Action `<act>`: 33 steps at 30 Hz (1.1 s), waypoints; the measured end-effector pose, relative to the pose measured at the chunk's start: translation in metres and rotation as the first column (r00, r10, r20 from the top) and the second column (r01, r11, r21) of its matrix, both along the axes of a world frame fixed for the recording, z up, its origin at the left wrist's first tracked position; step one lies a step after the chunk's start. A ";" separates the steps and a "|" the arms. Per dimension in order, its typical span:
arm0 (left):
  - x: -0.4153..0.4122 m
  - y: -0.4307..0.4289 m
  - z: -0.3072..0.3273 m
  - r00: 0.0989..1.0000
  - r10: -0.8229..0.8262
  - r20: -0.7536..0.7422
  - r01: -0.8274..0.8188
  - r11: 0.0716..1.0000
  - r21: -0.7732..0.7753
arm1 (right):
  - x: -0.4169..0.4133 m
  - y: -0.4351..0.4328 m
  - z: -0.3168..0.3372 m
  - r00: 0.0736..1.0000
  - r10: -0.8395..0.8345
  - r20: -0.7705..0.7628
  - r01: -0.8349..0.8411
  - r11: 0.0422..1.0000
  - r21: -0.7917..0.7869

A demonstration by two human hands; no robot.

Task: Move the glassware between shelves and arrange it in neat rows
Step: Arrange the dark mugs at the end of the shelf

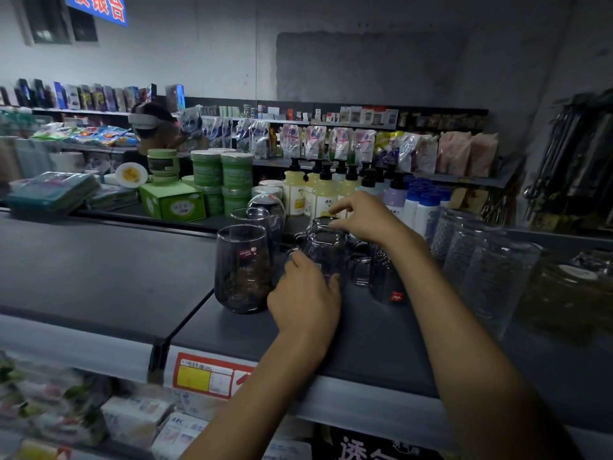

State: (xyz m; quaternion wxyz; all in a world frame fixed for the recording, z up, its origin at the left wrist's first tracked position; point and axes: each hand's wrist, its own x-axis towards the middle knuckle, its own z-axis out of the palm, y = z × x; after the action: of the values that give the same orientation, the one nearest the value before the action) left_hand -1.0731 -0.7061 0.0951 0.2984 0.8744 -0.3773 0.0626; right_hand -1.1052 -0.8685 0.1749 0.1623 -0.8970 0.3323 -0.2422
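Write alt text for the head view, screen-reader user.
Two bare hands handle a clear glass mug on a dark grey shelf top: the left hand grips its side, the right hand touches its top. Tall smoky tumblers stand just left of it; green jars and pump bottles stand behind.

Two slim arms, bare along all of their visible length, from the near edge of the scene to the fingertips. The left forearm (265,386) and left hand (305,293) sit to the left, the longer-showing right forearm (464,327) and right hand (365,215) to the right. Wrists and fingers are likewise bare.
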 end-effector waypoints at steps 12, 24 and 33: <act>-0.001 0.000 -0.001 1.000 -0.003 0.006 0.003 1.000 0.008 | 0.003 -0.002 -0.004 1.000 0.001 0.002 -0.001 0.999 0.040; 0.000 0.009 0.011 0.996 -0.042 -0.074 0.046 0.998 0.050 | -0.001 0.028 0.016 0.958 0.080 0.277 -0.059 0.995 -0.082; -0.014 0.095 0.047 0.980 -0.199 0.005 0.199 0.976 -0.092 | 0.007 0.064 0.019 0.930 0.272 0.248 -0.249 0.961 -0.120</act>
State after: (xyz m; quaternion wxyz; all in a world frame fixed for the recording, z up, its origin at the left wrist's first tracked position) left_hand -1.0871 -0.6112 0.1419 0.3441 0.8177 -0.4590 0.0481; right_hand -1.0977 -0.8048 0.1943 0.1965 -0.8994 0.1750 -0.3491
